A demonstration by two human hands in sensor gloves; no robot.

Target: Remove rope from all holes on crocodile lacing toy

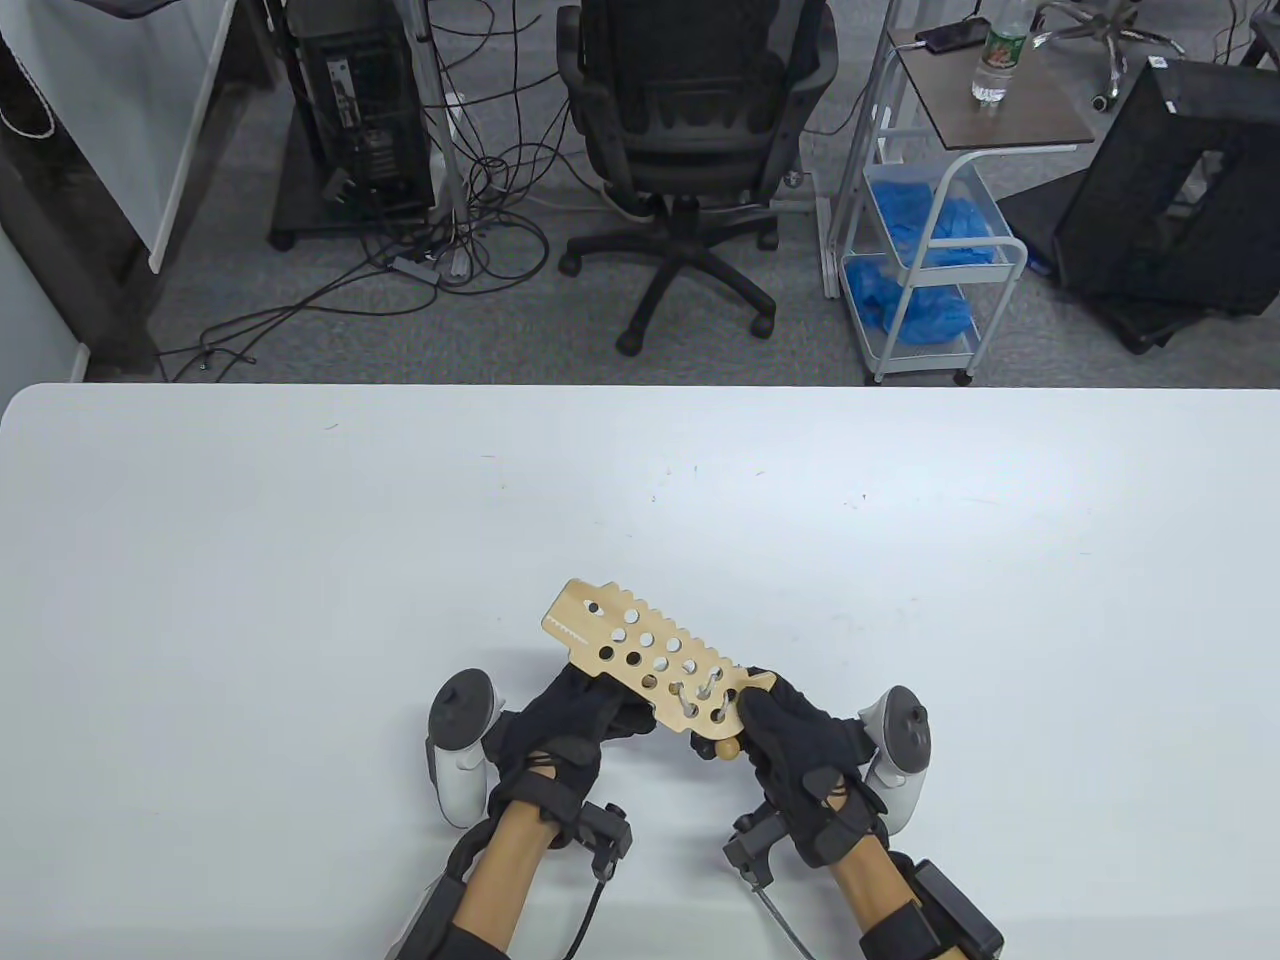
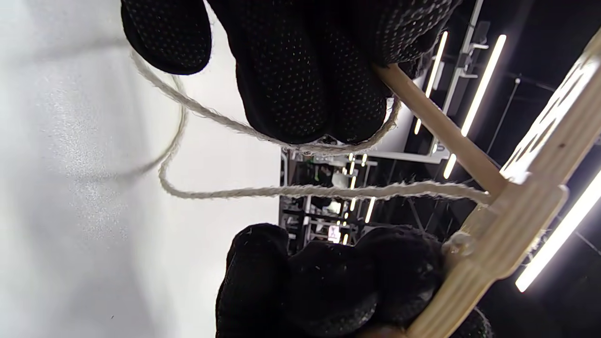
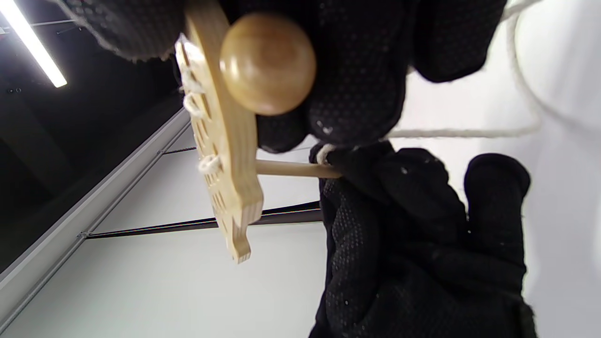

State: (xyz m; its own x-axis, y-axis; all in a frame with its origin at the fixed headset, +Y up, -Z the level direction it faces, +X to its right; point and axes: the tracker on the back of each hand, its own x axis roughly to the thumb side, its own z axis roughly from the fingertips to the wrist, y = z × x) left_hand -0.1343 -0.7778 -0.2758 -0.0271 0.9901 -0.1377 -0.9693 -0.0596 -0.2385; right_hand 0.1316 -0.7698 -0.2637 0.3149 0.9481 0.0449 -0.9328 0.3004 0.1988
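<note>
Fingers (image 1: 585, 705) of both hands clamped on crocodile board (image 1: 650, 660), white table (image 1: 300, 560), office chair (image 1: 690, 150) behind

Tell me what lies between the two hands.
In the table view, the crocodile board spans the gap between the left hand and the right hand; rope still laces its holes near the right hand.

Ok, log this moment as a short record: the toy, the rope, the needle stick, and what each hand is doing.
toy: wooden crocodile board, held up off the white table
rope: white rope laced only through the holes at the tail end; a loose length hangs under the board
needle: thin wooden stick pokes through a hole from below
left hand: left hand grips the stick under the board
right hand: right hand grips the tail end, beside a round wooden ball
</note>
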